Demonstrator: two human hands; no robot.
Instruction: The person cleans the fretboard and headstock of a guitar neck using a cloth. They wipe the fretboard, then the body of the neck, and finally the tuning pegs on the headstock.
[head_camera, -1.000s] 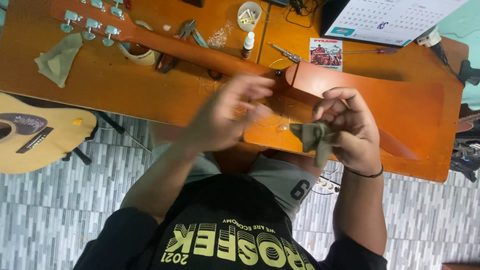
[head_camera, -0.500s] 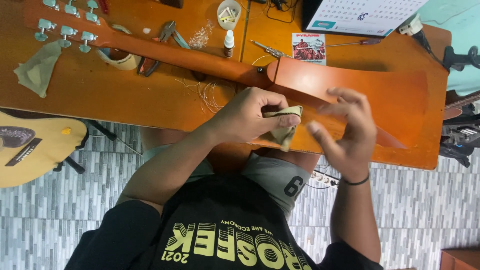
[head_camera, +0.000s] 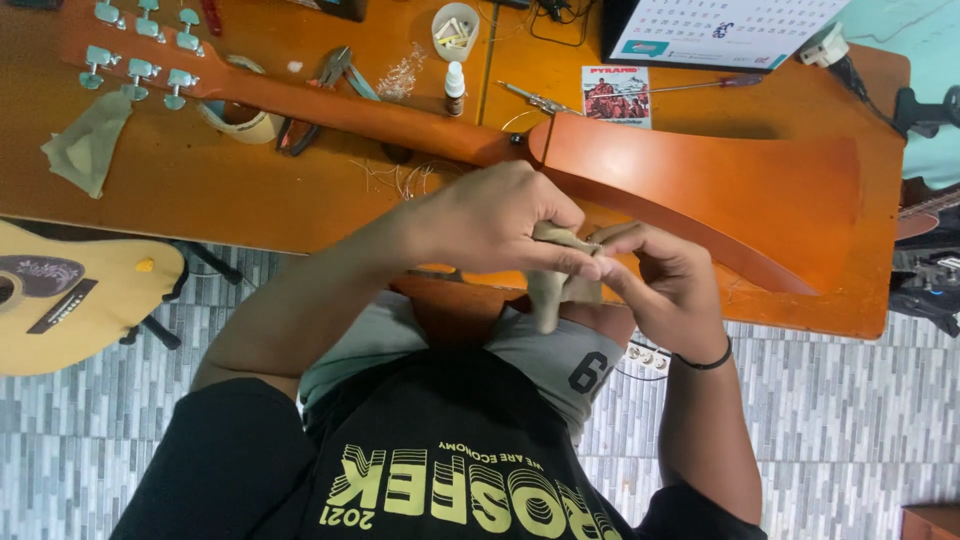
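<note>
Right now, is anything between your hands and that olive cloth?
Nothing visible. The left hand and right hand both pinch the olive cloth directly, just in front of the guitar body on the table.

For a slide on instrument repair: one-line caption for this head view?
Both hands, left hand and right hand, pinch a small olive cloth beside an orange guitar on the workbench.
</note>
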